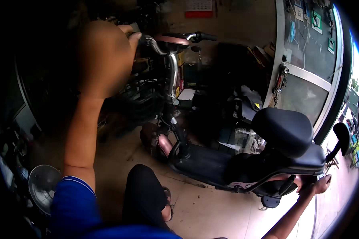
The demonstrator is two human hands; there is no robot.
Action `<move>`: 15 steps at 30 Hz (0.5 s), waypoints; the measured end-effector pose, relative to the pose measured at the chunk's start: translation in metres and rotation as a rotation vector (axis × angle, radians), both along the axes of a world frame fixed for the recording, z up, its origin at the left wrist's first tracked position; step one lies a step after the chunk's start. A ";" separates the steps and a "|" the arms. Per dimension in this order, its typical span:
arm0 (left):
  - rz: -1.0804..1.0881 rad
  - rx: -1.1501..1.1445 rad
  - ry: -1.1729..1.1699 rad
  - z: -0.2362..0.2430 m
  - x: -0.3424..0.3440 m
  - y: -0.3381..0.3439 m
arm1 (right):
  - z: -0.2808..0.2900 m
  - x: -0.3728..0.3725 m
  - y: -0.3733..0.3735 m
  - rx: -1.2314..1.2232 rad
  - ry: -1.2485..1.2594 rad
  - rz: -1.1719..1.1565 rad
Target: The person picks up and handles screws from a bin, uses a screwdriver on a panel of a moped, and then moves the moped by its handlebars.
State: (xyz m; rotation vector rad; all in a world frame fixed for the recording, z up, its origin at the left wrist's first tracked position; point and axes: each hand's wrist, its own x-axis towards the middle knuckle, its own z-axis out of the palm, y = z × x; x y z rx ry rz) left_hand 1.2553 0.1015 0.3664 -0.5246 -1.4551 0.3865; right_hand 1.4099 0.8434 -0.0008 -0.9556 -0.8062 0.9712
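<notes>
An electric scooter point(203, 163) with black and rose-pink panels stands side-on before me, its handlebar point(172, 75) at the left and its padded black seat point(283, 129) at the right. My left hand point(107, 59) reaches far out to the handlebar's near end, fingers closed around the grip; a blur covers much of this hand. At the tail, just below the rear seat pad point(307, 159), my right hand point(322, 185) is closed against the scooter's back end. What its fingers hold there is hidden.
A metal-framed glass door point(307, 83) stands behind the seat. Boxes and dark clutter point(247, 99) fill the space beyond the scooter. A round fan-like object point(44, 189) is at my lower left. My bent knee point(141, 191) is close to the footboard. Bright daylight comes from the right.
</notes>
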 end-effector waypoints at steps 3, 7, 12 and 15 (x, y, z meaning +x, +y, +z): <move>-0.266 0.119 0.064 -0.010 0.006 -0.007 | 0.049 0.007 -0.003 0.308 0.004 0.203; -0.265 0.109 0.142 -0.002 0.006 -0.004 | 0.073 -0.029 -0.039 0.543 -0.094 0.538; -0.217 0.155 0.132 0.000 -0.007 -0.008 | 0.046 -0.055 -0.062 0.708 -0.630 0.808; -0.177 0.306 0.012 -0.007 -0.039 -0.019 | 0.082 -0.051 -0.125 0.218 -0.224 1.114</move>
